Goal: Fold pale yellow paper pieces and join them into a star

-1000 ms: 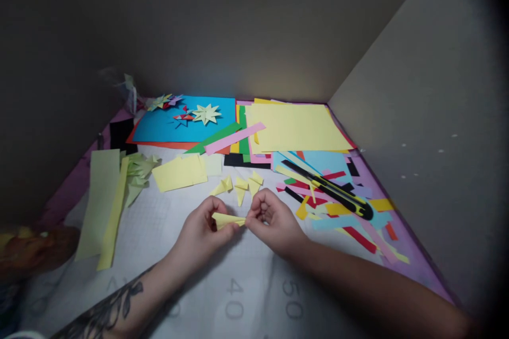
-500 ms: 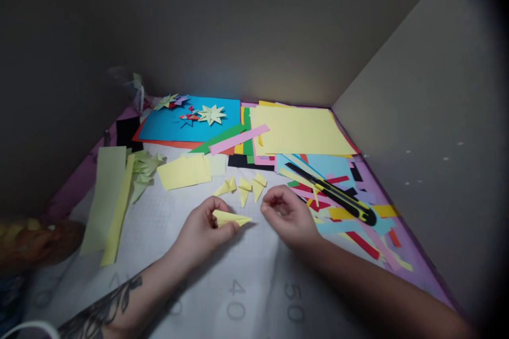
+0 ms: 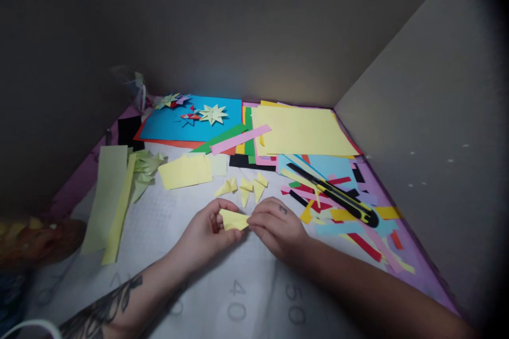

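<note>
A folded piece of yellow paper [image 3: 234, 220] is pinched by my left hand [image 3: 212, 228], thumb in front and fingers behind. My right hand [image 3: 276, 225] closes its fingertips on the paper's right-hand point. Just beyond my hands lie several small folded yellow pieces [image 3: 246, 189] on the white gridded mat [image 3: 222, 286]. Behind and to the left of them, yellow paper rectangles [image 3: 185, 171] overlap. Pale green folded pieces [image 3: 145, 168] are heaped farther left.
A black and yellow utility knife [image 3: 345, 198] lies across colourful paper scraps [image 3: 363, 246] at right. At the back are a yellow sheet stack [image 3: 304, 130] and a blue sheet [image 3: 159, 130] bearing a paper star [image 3: 213, 114]. Long paper strips [image 3: 104, 196] lie left. Walls [image 3: 449, 169] enclose the back and right.
My right hand has moved left to the folded paper and now grips its tip. In my left hand the paper has turned and shows a broader triangular face.
</note>
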### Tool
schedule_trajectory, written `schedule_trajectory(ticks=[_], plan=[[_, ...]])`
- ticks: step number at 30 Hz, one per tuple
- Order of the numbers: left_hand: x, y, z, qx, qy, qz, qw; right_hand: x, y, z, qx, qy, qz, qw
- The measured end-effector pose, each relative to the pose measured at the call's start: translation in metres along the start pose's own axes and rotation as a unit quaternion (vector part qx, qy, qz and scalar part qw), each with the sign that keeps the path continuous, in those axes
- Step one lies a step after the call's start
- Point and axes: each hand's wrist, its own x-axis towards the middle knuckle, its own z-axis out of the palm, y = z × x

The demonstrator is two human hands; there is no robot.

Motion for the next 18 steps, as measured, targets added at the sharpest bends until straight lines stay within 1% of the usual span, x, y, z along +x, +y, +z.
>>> schedule_trajectory(ticks=[4,7,10,13,16,18], plan=[[-0.001,-0.003,0.0,0.044,0.001,0.012,0.999,0.0,-0.001,0.0,0.004,-0.01,0.006,1.0],[-0.002,-0.006,0.0,0.075,0.001,0.049,0.996,-0.001,-0.002,0.004,0.026,-0.014,0.024,0.999],[-0.003,-0.008,-0.001,0.121,0.009,0.09,0.988,-0.002,-0.005,0.008,0.049,0.006,0.065,0.997],[-0.003,-0.01,-0.002,0.144,0.018,0.102,0.984,-0.004,-0.009,0.011,0.045,0.021,0.107,0.993],[-0.004,-0.009,-0.003,0.15,0.027,0.1,0.983,-0.006,-0.012,0.013,0.046,0.01,0.14,0.989],[-0.004,-0.007,-0.002,0.155,0.043,0.099,0.982,-0.007,-0.013,0.013,0.063,-0.004,0.177,0.982]])
